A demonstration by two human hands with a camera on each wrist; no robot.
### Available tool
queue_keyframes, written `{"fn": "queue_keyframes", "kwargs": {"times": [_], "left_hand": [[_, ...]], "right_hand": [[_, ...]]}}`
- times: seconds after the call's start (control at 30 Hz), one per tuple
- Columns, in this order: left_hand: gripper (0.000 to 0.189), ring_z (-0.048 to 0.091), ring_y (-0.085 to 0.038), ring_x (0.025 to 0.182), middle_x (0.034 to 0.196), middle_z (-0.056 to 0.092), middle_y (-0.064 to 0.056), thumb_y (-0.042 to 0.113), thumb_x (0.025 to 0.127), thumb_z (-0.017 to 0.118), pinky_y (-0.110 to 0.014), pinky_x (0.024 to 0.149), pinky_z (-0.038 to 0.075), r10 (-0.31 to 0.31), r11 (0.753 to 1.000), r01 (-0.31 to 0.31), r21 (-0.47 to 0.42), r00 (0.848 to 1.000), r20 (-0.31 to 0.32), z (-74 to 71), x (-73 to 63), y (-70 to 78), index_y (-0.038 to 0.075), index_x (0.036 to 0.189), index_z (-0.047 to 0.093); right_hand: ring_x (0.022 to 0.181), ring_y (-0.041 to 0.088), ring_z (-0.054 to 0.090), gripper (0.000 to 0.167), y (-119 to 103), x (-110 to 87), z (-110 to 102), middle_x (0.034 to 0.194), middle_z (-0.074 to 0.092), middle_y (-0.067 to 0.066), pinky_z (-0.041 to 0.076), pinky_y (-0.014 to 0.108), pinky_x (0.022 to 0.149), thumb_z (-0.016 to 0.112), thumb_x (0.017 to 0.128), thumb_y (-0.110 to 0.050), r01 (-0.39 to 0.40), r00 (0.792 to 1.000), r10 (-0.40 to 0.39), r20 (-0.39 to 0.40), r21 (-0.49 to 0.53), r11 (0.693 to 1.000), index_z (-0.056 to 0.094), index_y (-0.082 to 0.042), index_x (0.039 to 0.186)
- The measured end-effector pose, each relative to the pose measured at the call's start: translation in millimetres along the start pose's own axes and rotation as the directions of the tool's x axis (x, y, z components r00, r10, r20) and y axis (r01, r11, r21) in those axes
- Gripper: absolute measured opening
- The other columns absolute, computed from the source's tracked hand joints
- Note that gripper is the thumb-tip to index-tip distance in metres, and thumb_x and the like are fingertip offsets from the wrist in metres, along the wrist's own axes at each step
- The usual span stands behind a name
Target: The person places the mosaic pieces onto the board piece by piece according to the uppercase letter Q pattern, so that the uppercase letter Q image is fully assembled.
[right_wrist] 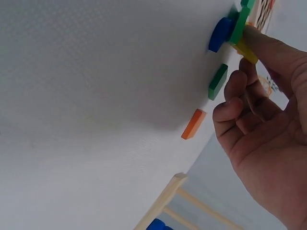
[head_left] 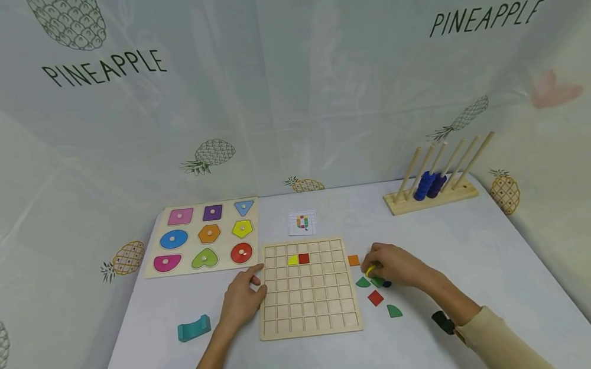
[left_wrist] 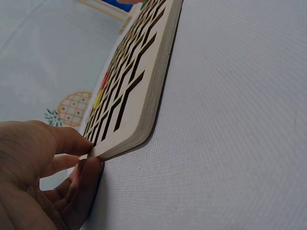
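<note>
My left hand [head_left: 242, 296] is at the left edge of a wooden grid board [head_left: 314, 332], its fingertips touching the rim. In the left wrist view, one finger lies over the board's edge and another is against its side. On the grid, a yellow tile [head_left: 293, 260] sits beside a red tile [head_left: 304, 258]. Right of the board, my right hand [head_left: 396, 264] pinches a small yellow piece [right_wrist: 246, 51] between thumb and finger. Beneath and around that hand lie green tiles [head_left: 362, 282], a dark blue piece [right_wrist: 220, 34], an orange tile [head_left: 353, 260] and a red square tile [head_left: 375, 298].
A pattern card [head_left: 301, 223] lies behind the board. A shape puzzle [head_left: 197, 222] is at the back left, and a peg rack [head_left: 433, 198] with blue rings at the back right. A teal block [head_left: 194, 328] lies left of my left hand. Another green tile [head_left: 395, 310] lies nearer the front.
</note>
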State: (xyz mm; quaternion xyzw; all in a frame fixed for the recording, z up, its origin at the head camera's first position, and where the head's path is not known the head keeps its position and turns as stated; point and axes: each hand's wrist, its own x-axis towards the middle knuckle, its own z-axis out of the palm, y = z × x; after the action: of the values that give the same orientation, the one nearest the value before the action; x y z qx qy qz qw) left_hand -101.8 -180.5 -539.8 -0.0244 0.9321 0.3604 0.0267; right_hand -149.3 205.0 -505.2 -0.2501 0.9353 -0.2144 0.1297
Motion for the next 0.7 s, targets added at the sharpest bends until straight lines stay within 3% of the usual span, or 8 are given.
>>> {"fn": "queue_keyframes", "kwargs": {"times": [0.43,0.7], "left_hand": [[0.049,0.05,-0.012,0.063,0.089,0.056,-0.002,0.014,0.087,0.072,-0.028,0.055,0.04,0.007,1.0,-0.006,0.005,1.0,-0.008,0.0,-0.2,-1.0,0.012,0.135,0.062],[0.051,0.05,-0.014,0.062,0.089,0.056,-0.002,0.014,0.087,0.073,-0.028,0.054,0.041,-0.001,1.0,0.001,-0.002,1.0,0.001,-0.9,-0.4,-0.1,0.012,0.136,0.062]], "right_hand": [[0.075,0.01,0.054,0.01,-17,9.6,-6,0.086,0.063,-0.012,0.047,0.026,0.066,0.074,0.091,-0.015,-0.015,1.0,0.013,0.012,0.159,0.987,0.072,-0.019,0.1],[0.073,0.008,0.053,0.008,-29,18.7,-6,0.079,0.059,-0.012,0.046,0.025,0.065,0.073,0.091,-0.017,0.034,0.999,-0.032,-0.016,0.148,0.988,0.068,-0.021,0.094]]}}
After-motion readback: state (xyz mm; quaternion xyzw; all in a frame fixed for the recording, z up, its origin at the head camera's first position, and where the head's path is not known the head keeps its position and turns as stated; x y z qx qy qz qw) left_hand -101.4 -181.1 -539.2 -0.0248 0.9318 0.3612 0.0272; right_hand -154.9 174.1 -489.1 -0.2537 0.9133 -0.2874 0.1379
